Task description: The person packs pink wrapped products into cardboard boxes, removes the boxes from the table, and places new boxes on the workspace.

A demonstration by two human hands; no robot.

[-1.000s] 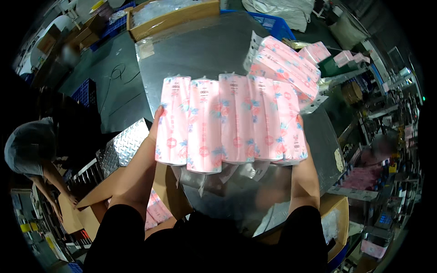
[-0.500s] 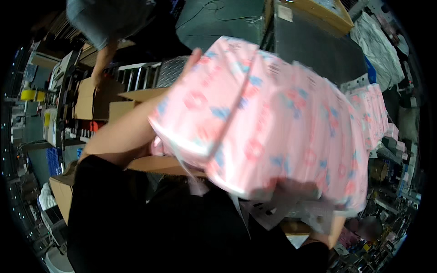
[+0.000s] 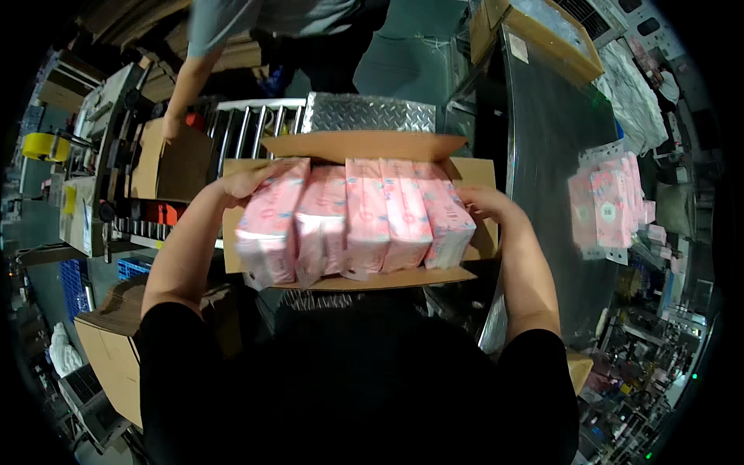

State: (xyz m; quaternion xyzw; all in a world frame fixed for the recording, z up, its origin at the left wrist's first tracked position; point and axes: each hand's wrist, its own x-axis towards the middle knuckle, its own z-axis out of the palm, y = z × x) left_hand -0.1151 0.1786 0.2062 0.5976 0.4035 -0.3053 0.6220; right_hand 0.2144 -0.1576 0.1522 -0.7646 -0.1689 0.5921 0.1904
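Observation:
A row of several pink flower-patterned tissue packs [image 3: 366, 209] stands in the mouth of an open cardboard box [image 3: 364, 145] in front of me. My left hand [image 3: 246, 183] presses against the outer side of the leftmost pack, fingers over its upper edge. At the other end, my right hand [image 3: 482, 203] has its fingers against the rightmost pack. Between them the two hands squeeze the row. The near ends of the packs tilt up above the near flap, and the leftmost ones look blurred. How deep the packs sit in the box is hidden.
A roller conveyor [image 3: 256, 124] and a metal tread plate [image 3: 368, 113] lie beyond the box. A co-worker's arm [image 3: 188, 89] reaches to another carton [image 3: 167, 167] at left. More pink packs [image 3: 608, 203] rest on the dark metal table [image 3: 552, 132] at right.
The row of packs has come down from close in front of me into the box mouth, turning level. Both hands have moved to its two ends. The co-worker has shifted rightward in view.

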